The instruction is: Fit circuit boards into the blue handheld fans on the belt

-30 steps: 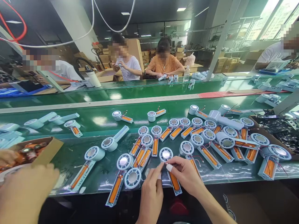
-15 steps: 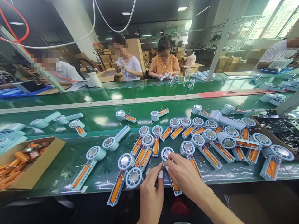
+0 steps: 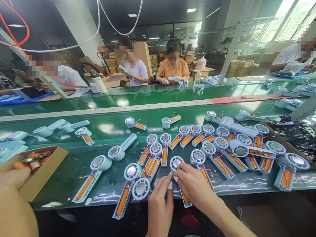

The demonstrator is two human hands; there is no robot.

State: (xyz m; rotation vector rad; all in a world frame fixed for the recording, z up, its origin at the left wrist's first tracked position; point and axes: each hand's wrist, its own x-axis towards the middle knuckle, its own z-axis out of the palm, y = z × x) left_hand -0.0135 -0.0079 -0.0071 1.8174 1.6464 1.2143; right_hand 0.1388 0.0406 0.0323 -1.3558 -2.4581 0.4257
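A light-blue fan unit [image 3: 176, 162] with a round head and an orange battery in its handle lies at the front edge of the bench, its handle pointing toward me. My left hand [image 3: 161, 197] is closed at the unit's neck from the left, a white cover on one finger. From the right, my right hand [image 3: 191, 179] pinches at the same neck, just below the round head. The small part between my fingertips is hidden. Similar units lie close on both sides, one [image 3: 141, 189] beside my left hand and another [image 3: 197, 156] beyond my right hand.
Another person's arm [image 3: 14, 204] reaches in at the left, its hand over a cardboard box [image 3: 46, 174] of orange batteries. Many fan units cover the bench to the right, near a box of black parts [image 3: 296, 131]. Several people sit across the green conveyor [image 3: 106, 126].
Another person's arm has come in at the left over the battery box. Units on the conveyor have shifted slightly right. My hands have hardly moved.
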